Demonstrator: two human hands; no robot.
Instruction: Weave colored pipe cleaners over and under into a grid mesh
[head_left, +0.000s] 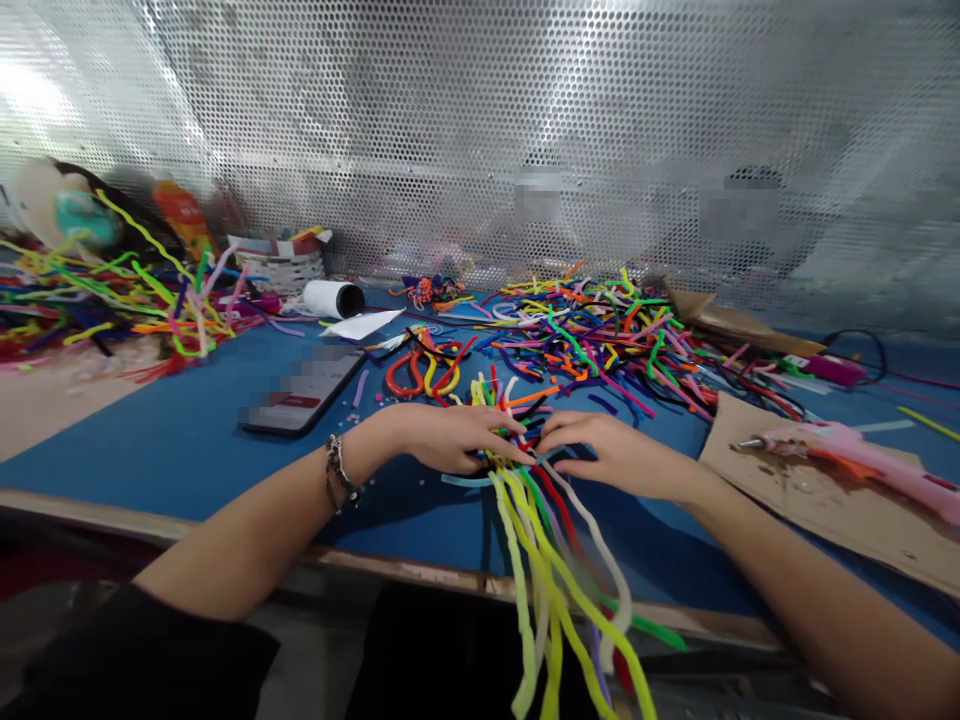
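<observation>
A bundle of long pipe cleaners, mostly yellow with white, red, green and purple ones, hangs over the front edge of the blue table. My left hand lies across the bundle's upper end, its fingers closed over the stems. From the other side, my right hand pinches at the same spot, thumb and fingertips at the white and red stems. Short coloured ends stick out beyond my fingers. Exactly which stems each hand grips is partly hidden.
A large heap of pipe cleaners lies behind my hands, another heap at the left. Nearby are a phone, red-handled and yellow-handled tools, and a white roll. A pink glue gun rests on cardboard.
</observation>
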